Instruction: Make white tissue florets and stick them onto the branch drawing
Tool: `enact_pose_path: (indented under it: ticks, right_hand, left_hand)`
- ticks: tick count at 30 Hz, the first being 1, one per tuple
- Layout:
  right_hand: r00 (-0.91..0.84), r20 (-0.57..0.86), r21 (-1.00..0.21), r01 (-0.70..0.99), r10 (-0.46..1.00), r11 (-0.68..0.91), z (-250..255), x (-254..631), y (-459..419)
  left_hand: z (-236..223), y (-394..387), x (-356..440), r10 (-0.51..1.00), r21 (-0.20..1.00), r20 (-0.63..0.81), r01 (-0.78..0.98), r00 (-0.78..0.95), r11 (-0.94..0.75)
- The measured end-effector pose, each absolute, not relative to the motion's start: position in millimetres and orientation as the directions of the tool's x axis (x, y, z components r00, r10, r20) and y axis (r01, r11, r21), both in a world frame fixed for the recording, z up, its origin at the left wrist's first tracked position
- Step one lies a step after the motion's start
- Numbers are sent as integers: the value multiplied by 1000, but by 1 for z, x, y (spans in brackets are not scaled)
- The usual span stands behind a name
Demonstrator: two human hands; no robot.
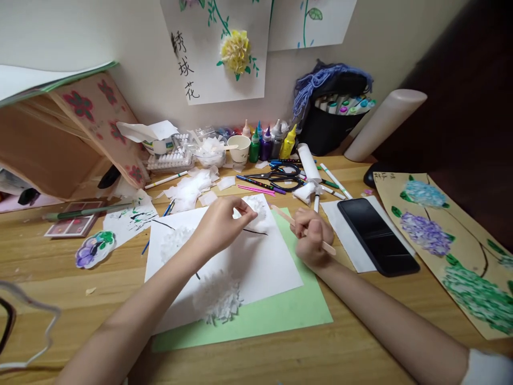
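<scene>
My left hand [224,224] hovers over a white sheet of paper [268,272], thumb and fingertips pinched together; whatever may be between them is too small to make out. Just beyond those fingertips sits a small white paper-scrap flower [256,207]. A larger white flower [222,299] lies near the sheet's lower edge, and another one [173,243] is partly behind my left forearm. Short black lines are drawn on the sheet, which rests on green paper [288,310]. In my right hand [315,238], closed at the sheet's right side, is a wooden craft stick [282,215] pointing up and left.
White paper scraps [192,187], black scissors [280,175], a paper cup [239,149] and paint bottles [266,143] stand or lie behind the sheet. A phone [377,235] and a flower picture [444,251] are at right. At left are a painted palette [95,249] and a cardboard box [96,117].
</scene>
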State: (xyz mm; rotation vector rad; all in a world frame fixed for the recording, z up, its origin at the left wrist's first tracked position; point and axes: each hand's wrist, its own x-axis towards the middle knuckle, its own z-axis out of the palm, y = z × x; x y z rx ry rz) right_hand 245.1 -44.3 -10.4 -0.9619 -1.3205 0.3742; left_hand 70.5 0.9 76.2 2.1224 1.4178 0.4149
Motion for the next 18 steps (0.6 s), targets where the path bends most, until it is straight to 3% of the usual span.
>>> enact_pose_path:
  ticks: [3,9,14,18]
  right_hand:
    - [178,701,-711,256,691,655,-7,248,-48]
    - [-255,755,-496,383,605,780,-5,251,-45]
    - [-295,695,-494,465,655,734,-6,250,-39]
    - [-307,648,-525,483,697,701,-10,249,-36]
  left_hand:
    - [60,2,77,915,568,-66,769,398,-294]
    - [45,2,83,929,418,-16,846,370,-330]
    - [45,2,85,926,352,42,862,376,-366]
    - [48,1,78,927,350,2,867,376,-353]
